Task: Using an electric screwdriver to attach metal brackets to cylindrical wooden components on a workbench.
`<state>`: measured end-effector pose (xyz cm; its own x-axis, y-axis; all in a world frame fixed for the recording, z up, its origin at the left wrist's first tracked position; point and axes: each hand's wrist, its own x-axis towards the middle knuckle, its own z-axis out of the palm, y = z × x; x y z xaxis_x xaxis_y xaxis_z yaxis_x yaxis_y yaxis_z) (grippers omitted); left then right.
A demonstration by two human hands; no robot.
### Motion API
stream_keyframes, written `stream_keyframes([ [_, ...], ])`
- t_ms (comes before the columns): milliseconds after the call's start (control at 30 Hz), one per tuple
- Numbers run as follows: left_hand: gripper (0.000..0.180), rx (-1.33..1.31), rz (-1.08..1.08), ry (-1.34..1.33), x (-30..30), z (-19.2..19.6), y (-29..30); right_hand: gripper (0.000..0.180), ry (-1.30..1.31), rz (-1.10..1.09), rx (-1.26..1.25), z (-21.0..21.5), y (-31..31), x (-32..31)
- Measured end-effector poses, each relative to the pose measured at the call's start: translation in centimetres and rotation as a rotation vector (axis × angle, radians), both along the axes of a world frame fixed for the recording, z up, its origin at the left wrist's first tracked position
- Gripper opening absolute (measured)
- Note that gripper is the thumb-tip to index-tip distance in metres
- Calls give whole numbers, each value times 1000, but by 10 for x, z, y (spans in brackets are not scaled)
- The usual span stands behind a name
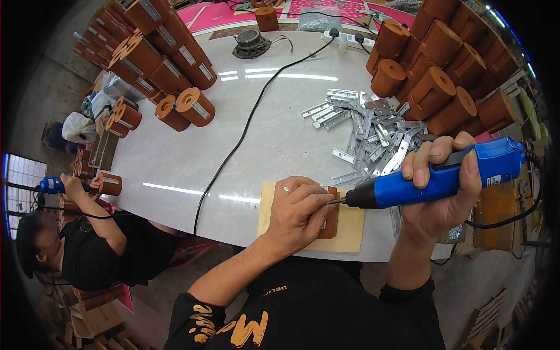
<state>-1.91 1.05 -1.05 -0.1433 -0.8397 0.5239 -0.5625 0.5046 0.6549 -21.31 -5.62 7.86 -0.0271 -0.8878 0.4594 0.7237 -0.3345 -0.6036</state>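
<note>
- Left hand [300, 213]: fingers close over a brown wooden cylinder [330, 221], pinning it on a tan pad [350, 224] at the table's [274, 140] near edge.
- Right hand [437, 186]: fist wraps fully around a blue electric screwdriver [434, 178]; its bit meets the cylinder beside the left fingertips.
- Step in hand, as judged: driving a screw into the cylinder.
- Next move calls for a bit kept square and steady clamping pressure.
- Metal brackets [367, 131] lie heaped toward the table's right edge.
</note>
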Motion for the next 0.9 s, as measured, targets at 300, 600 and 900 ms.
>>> stream_keyframes([
  [300,22,82,39,-35,0,-20,-4,23,122,-59,-21,-9,8,23],
  [600,29,222,50,56,-1,-30,0,25,285,-60,-86,-24,6,27],
  [900,25,153,46,164,-4,-32,-2,23,182,-50,-31,-17,5,29],
])
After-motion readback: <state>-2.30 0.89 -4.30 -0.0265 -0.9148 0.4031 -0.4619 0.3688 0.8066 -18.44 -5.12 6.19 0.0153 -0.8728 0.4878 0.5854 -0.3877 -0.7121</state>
